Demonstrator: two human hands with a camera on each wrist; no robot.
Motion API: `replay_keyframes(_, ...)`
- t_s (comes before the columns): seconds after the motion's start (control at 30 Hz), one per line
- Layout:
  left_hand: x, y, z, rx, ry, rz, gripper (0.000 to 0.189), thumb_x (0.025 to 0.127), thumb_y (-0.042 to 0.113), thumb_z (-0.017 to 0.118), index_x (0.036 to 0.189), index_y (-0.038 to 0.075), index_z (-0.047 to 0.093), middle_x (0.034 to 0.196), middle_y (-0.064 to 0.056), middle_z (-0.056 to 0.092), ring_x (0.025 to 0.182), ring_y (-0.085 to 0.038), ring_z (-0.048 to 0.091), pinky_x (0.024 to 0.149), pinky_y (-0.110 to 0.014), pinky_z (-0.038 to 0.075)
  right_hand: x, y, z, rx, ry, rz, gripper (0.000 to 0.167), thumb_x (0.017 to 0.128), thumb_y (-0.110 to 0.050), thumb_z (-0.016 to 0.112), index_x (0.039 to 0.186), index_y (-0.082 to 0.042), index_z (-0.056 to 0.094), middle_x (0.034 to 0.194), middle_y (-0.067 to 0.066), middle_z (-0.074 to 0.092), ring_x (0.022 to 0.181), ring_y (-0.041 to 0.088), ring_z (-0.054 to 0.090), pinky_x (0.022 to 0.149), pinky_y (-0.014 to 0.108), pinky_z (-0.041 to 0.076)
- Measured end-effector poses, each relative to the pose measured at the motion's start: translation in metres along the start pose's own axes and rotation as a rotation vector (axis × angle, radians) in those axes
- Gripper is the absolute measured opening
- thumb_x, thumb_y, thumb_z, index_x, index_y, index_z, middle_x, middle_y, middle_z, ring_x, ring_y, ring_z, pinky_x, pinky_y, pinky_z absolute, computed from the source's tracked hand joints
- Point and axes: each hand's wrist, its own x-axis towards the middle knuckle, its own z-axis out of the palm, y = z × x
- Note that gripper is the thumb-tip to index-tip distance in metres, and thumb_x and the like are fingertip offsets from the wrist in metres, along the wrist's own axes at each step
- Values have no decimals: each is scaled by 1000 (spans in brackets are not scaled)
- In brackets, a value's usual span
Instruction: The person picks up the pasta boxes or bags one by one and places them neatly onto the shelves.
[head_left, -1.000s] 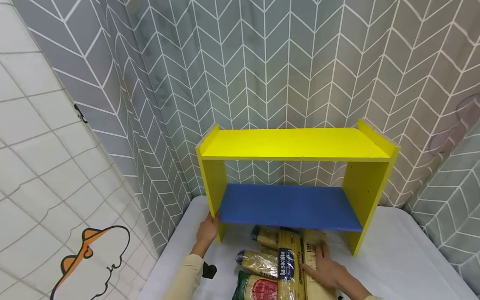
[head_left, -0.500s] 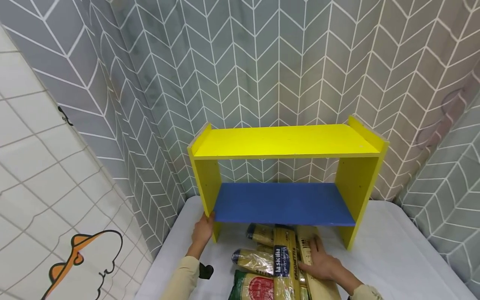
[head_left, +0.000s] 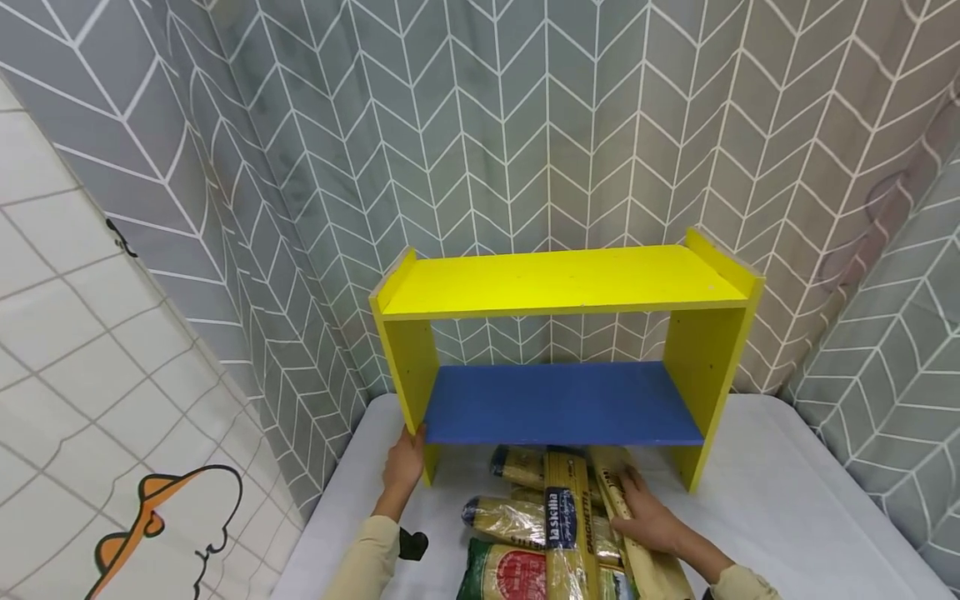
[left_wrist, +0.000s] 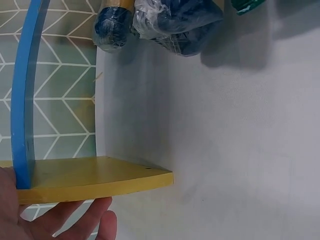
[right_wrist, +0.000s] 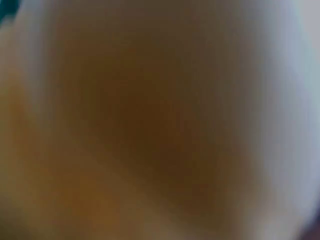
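Observation:
My left hand grips the left side panel of a yellow and blue shelf; in the left wrist view the fingers lie along the panel's outer face. On the pile below the blue board, my right hand holds a long pale noodle pack by its right side, and the pack leans. Beside it lies a La Sicilia spaghetti pack, lengthwise across other packs. The right wrist view is a brown blur, so the fingertips there are hidden.
More pasta packs lie crosswise underneath, and a green and red pack is at the front. A white cloth covers the table. Patterned grey curtains hang behind and at both sides.
The pale noodle pack has tilted and swung its near end to the right under my right hand. My left hand keeps its hold on the shelf. The whole view has shifted slightly.

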Motion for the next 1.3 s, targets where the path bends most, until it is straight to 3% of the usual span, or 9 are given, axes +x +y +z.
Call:
replay_keyframes(0.1, 3, -1, -3, -14, -29, 4, 50, 111, 42, 35, 138, 4, 52, 115, -29, 70, 94, -43, 71, 70, -54, 53, 0, 2, -3, 1, 42, -53, 83, 85, -12, 69, 148, 23, 28, 155, 50, 19, 143, 66, 25, 104, 67, 41)
replay_keyframes(0.23, 6, -4, -3, -14, -25, -1, 52, 111, 43, 34, 140, 4, 50, 120, -30, 69, 100, -47, 70, 73, -58, 54, -1, 8, -4, -58, 114, -137, 75, 81, -13, 71, 144, 17, 42, 150, 44, 37, 137, 62, 41, 98, 62, 47)
replay_keyframes(0.37, 5, -6, -1, -6, -22, -9, 53, 111, 44, 34, 143, 4, 49, 125, -30, 67, 106, -49, 68, 78, -61, 54, -6, 13, -1, -159, 263, -263, 69, 75, -10, 75, 136, 14, 54, 142, 37, 52, 127, 53, 56, 93, 54, 53)
replay_keyframes(0.5, 5, -4, -2, -12, -22, 10, 52, 111, 43, 35, 140, 3, 50, 119, -30, 69, 100, -46, 70, 74, -58, 54, -10, 14, -1, -199, 362, -318, 66, 74, -6, 76, 135, 12, 57, 143, 34, 54, 124, 51, 59, 90, 50, 55)
replay_keyframes(0.77, 9, -3, -2, -8, -15, 28, 51, 111, 43, 35, 138, 3, 51, 117, -29, 70, 98, -45, 70, 73, -57, 54, -9, 14, -4, -269, 442, -400, 69, 75, -1, 74, 141, 8, 55, 148, 32, 50, 127, 48, 58, 84, 46, 56)
replay_keyframes(0.9, 7, -3, -2, -10, -17, 21, 53, 111, 44, 34, 141, 4, 49, 122, -29, 69, 104, -48, 69, 77, -60, 54, -9, 14, -3, -299, 439, -530, 71, 72, 1, 73, 141, 8, 55, 149, 32, 49, 113, 40, 66, 73, 32, 55)
replay_keyframes(1.03, 5, -3, -1, -10, -30, 9, 52, 111, 43, 34, 142, 4, 49, 122, -29, 69, 104, -48, 69, 77, -60, 54, -9, 12, -4, -306, 405, -669, 72, 69, 5, 71, 140, 6, 57, 156, 24, 46, 105, 35, 67, 60, 13, 40)
replay_keyframes(1.2, 4, -4, -1, -23, -30, 14, 53, 111, 46, 34, 138, 4, 50, 121, -28, 69, 102, -47, 68, 76, -60, 53, -9, 7, -8, -309, 350, -763, 73, 71, 9, 72, 142, 2, 56, 164, 14, 40, 101, 28, 68, 55, 5, 31)
replay_keyframes(1.3, 0, -4, -2, -34, -21, 32, 57, 110, 49, 32, 137, 2, 51, 117, -30, 69, 99, -47, 68, 73, -59, 53, -10, 5, -12, -317, 312, -778, 73, 72, 9, 73, 143, 0, 56, 161, 17, 43, 109, 36, 66, 58, 8, 39)
